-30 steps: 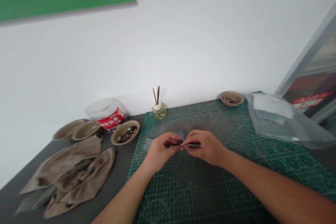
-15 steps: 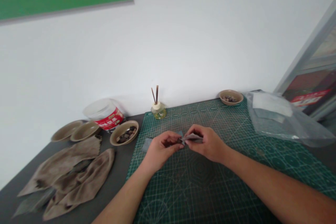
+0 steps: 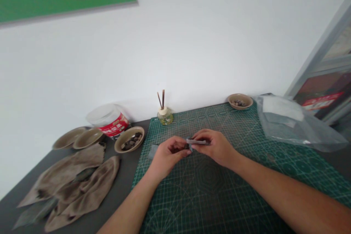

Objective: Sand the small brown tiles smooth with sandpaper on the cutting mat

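Both hands meet over the far middle of the green cutting mat. My left hand is curled, pinching a small dark piece at its fingertips. My right hand is closed on a small folded grey sheet, pressed against that dark piece. Another bit of grey sheet lies on the mat just left of my left hand, partly hidden by it.
A beige bowl of dark pieces sits left of the mat, with two empty bowls and a red-labelled tub beyond. Dirty brown cloths lie at the left. A reed diffuser, another bowl and a plastic bag stand at the back.
The right hand has lifted the grey sheet slightly and shifted it against the dark piece; the left hand has stayed nearly in place. The view has drifted a little.
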`<move>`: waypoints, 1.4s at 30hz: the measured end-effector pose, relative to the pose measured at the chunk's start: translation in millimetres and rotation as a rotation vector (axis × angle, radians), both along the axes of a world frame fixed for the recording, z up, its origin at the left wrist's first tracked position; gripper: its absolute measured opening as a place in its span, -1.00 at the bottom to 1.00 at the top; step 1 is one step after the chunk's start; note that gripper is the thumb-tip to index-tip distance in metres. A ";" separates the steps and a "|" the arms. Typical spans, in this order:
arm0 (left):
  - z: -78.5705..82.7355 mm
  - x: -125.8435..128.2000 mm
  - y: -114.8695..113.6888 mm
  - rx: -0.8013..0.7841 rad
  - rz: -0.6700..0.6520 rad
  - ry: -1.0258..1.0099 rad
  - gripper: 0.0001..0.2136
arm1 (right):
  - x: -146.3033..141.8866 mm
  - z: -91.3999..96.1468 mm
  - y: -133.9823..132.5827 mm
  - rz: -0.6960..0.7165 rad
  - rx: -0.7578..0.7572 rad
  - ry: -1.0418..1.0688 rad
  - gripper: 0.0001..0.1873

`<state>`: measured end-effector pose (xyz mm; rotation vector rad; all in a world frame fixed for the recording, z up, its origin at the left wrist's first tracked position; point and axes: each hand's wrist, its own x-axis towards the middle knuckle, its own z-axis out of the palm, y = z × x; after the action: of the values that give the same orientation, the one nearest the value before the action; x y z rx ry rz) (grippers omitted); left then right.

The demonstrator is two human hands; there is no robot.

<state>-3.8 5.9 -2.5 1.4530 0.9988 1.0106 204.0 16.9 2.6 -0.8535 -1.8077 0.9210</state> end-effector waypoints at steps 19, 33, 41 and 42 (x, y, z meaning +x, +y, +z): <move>-4.2 3.0 -0.7 -0.068 0.024 -0.090 -0.77 | -3.5 0.4 -4.2 -0.011 0.068 -0.034 -0.85; -2.4 4.7 -3.4 -0.104 0.040 -0.130 -0.75 | -3.9 0.4 -6.1 0.025 0.111 -0.040 -0.84; -0.6 5.2 -4.2 -0.113 0.035 -0.139 -0.74 | -2.7 2.2 -7.5 0.048 0.105 -0.070 -0.86; -0.7 4.9 -4.1 -0.114 0.036 -0.131 -0.74 | -2.5 2.7 -7.7 0.041 0.109 -0.072 -0.86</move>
<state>1.1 1.8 -3.2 1.2634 0.9750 1.0442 201.4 9.2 5.3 -0.7929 -1.9249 0.8187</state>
